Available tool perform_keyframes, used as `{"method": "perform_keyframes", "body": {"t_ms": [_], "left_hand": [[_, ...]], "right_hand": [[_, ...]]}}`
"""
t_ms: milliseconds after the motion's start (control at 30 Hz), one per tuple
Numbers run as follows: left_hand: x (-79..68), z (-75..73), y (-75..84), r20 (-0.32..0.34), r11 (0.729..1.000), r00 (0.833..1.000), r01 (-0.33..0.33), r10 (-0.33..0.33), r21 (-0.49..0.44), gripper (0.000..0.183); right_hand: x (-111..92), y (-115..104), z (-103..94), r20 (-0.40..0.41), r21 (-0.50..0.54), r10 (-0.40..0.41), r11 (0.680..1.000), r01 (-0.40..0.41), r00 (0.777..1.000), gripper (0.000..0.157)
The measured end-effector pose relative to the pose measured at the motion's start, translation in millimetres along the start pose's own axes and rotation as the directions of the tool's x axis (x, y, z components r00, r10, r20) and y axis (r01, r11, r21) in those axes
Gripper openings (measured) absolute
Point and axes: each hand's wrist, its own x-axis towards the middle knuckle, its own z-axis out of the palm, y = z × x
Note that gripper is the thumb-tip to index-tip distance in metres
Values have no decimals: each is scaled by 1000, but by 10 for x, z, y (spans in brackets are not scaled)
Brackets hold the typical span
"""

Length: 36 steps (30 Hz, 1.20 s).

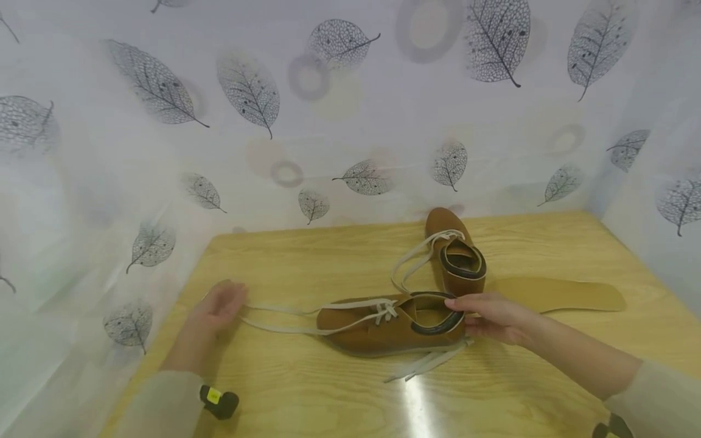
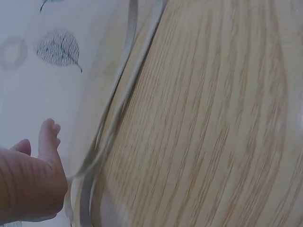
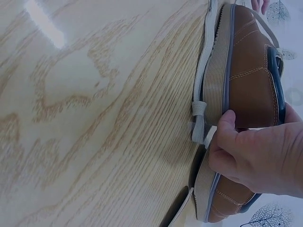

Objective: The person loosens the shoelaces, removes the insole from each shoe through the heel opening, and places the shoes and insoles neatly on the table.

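Observation:
A brown lace-up shoe (image 1: 378, 328) lies with its toe to the left. My right hand (image 1: 501, 316) grips its heel, thumb at the dark padded collar; the right wrist view shows a fingertip by the sole edge under the heel. Pale laces (image 1: 290, 311) stretch from this shoe's eyelets leftward to my left hand (image 1: 219, 304). In the left wrist view the left hand (image 2: 33, 179) has its fingers extended, with the laces (image 2: 111, 123) running past beside it. Behind stands the matching shoe (image 1: 449, 243), toe pointing away, its laces looping left.
A flat tan insole-shaped piece (image 1: 580, 295) lies right of the shoes. In front of the near shoe rests a separate pale lace bundle (image 1: 429, 363), knotted in the right wrist view. The wooden table (image 1: 306, 395) meets leaf-patterned sheeting (image 1: 350, 121) at the back and sides.

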Motion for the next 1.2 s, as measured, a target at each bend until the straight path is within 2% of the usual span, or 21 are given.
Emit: {"method": "perform_keyframes", "body": {"t_ms": [33,67,100,200,333,433,533,633,733,800,867,967,1067,1200], "left_hand": [[9,37,-19,32,999,999,6,-7,32,20],[21,77,-34,65,996,996,64,-60,-56,21],[41,119,-47,72,973,989,142,-130,-182,21],[57,251,-132,152,984,976,165,-153,-67,32],[73,456,-270,200,987,969,129,-146,97,59],[86,614,-361,220,970,963,109,-158,218,50],[92,761,-450,249,930,951,83,-181,357,31],[98,867,-551,277,886,934,79,-226,457,22],[93,928,-655,290,834,920,67,-264,548,24],[80,955,-711,290,800,917,48,-273,598,27],[65,980,-758,282,775,921,34,-270,631,29],[52,1039,-835,264,763,929,29,-259,646,28],[49,1118,-929,257,743,925,39,-280,668,24],[45,1232,-1084,268,688,912,22,-312,725,30]], "right_hand": [[2,2,-1,3,-3,-1,1000,1,1000,50],[4,4,-2,3,-4,-2,1000,2,1000,51],[6,6,-3,4,-5,-3,1000,3,1000,52],[11,8,-8,2,-9,-3,1000,3,1000,55],[3,5,-19,-5,3,1,1000,-1,1000,50],[-1,1,-23,-10,11,1,1000,-1,1000,43],[1,4,-18,-19,10,3,1000,-3,1000,45],[10,15,-13,-23,4,2,1000,-2,1000,50],[21,29,-11,-24,7,1,1000,-1,1000,49],[30,38,-14,-17,6,-4,1000,4,1000,45],[32,43,-14,-18,11,-1,1000,1,1000,41],[31,49,-15,-18,3,-3,1000,3,1000,41],[28,53,-15,-25,-8,-6,1000,6,1000,45],[31,53,-21,-21,-16,-9,1000,9,1000,47]]}}
